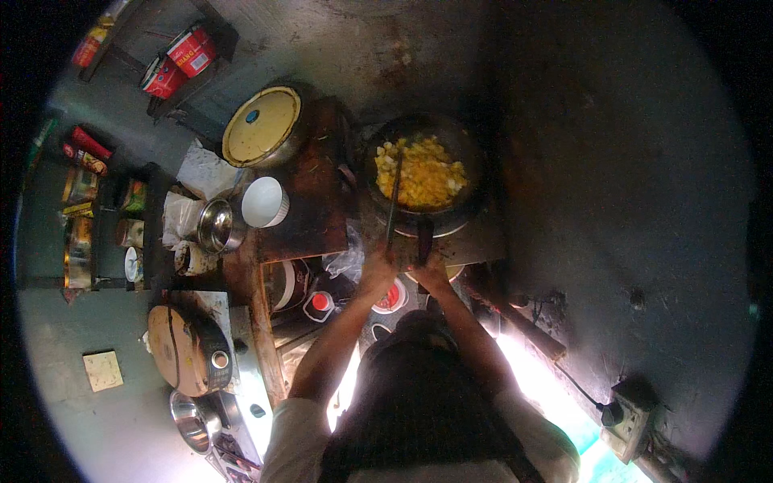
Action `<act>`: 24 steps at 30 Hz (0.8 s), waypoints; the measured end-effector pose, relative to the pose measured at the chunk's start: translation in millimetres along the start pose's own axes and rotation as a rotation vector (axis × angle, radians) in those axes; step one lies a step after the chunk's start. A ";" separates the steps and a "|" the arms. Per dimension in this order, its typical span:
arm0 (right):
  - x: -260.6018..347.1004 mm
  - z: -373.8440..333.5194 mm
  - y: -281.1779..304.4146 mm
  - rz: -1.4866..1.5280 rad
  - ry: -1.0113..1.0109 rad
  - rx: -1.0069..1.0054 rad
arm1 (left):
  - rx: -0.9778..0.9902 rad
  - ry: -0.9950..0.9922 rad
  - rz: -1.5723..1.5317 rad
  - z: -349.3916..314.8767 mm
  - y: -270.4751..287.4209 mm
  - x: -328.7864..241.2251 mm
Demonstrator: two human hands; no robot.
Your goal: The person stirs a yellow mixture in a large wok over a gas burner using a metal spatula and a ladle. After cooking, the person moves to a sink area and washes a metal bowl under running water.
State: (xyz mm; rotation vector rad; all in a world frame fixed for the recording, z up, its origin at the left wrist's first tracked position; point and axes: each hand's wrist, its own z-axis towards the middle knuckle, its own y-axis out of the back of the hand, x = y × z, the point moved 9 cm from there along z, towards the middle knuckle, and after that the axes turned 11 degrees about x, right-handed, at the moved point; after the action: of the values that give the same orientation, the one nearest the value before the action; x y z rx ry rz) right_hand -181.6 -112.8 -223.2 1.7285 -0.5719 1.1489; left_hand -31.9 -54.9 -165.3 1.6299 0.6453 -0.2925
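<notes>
My left hand (378, 274) is closed around a long, thin, dark stirring utensil (394, 197). The utensil's far end lies in yellow-orange and whitish diced food (427, 173); its exact shape there is hard to make out. That food covers the bottom of a dark round frying pan (477, 157). With fingers wrapped round it, my right hand (431, 276) grips the pan's black handle (424, 240), which points toward me.
Left of the pan, a brown table (310, 225) bears a white bowl (265, 202), a steel bowl (220, 226) and a lidded pot (262, 127). Below stands a red-capped container (320, 302). A dark wall (620, 185) rises at right, with a plugged-in socket (626, 419) low down.
</notes>
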 end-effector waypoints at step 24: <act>-29.1 -0.9 -10.6 -0.254 0.130 -0.089 | -0.024 -0.123 0.069 -14.9 36.8 -63.0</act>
State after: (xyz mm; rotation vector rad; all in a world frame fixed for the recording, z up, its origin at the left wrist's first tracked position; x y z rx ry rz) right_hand -186.9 -110.7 -253.6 1.5860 -0.3084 1.0301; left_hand -64.8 -57.3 -98.5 1.5940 0.4966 -0.3308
